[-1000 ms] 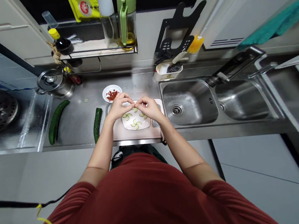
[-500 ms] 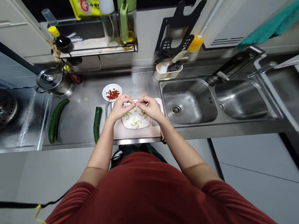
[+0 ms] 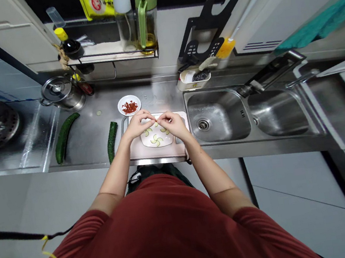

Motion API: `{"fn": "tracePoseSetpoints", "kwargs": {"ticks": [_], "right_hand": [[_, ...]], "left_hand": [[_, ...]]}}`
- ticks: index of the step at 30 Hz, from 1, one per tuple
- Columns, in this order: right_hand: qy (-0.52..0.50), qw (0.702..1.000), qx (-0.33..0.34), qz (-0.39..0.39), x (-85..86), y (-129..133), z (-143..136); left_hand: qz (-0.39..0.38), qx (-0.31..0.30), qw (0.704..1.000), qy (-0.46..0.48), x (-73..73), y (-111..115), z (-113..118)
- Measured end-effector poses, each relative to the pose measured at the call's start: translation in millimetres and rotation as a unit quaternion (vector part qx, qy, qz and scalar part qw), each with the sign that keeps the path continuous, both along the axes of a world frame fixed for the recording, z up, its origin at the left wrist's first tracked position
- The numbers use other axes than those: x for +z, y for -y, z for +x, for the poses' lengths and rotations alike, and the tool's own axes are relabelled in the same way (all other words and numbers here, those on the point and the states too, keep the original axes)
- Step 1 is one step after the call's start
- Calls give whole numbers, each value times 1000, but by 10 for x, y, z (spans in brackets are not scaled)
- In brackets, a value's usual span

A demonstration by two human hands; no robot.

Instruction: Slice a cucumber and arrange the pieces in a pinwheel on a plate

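Note:
My left hand and my right hand meet over the far part of a white plate, thumbs and fingers pinched close together. Anything between the fingertips is too small to make out. Thin pale-green cucumber slices lie on the plate in curved, pinwheel-like groups; my hands partly cover some. Under the plate is a light pink cutting board. Just behind my left hand stands a small white dish with red bits in it. A cut length of cucumber lies left of the board.
Farther left are a whole cucumber and a lidded steel pot. A double sink with a faucet adjoins the board on the right. Above the counter hangs a shelf with bottles. A sponge holder stands behind the sink.
Both hands stay pinched over the same part of the plate, with only slight finger movement. The view has shifted very slightly.

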State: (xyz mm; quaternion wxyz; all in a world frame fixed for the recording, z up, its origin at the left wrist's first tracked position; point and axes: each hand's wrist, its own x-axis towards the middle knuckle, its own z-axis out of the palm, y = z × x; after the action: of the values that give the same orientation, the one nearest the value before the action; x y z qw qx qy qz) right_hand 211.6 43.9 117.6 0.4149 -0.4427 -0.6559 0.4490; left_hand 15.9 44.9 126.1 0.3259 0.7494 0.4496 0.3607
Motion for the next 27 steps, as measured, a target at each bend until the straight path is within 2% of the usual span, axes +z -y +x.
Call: {"fn": "tracePoseSetpoints", "kwargs": {"ticks": [4,7,12,16,21,27], "right_hand": [[-1,1000,-13,-24,-215,54,17],[18,998,-25,-49,-482,109,31],[131,989,-27,-58,-920,242,41],[248,967,-20,-57,-1122,356,9],[342,939,-1,-24,-1241,438,-46],[391,920,13,3,-1260,468,-74]], "left_hand": [[-20,51,998,-5,-128,8,-21],[-49,59,997,-18,-324,32,-8],[-107,49,989,-94,-733,118,34],[-137,31,974,-176,-974,190,67],[-159,35,959,-232,-1096,251,120],[-164,42,945,-282,-1088,285,190]]}}
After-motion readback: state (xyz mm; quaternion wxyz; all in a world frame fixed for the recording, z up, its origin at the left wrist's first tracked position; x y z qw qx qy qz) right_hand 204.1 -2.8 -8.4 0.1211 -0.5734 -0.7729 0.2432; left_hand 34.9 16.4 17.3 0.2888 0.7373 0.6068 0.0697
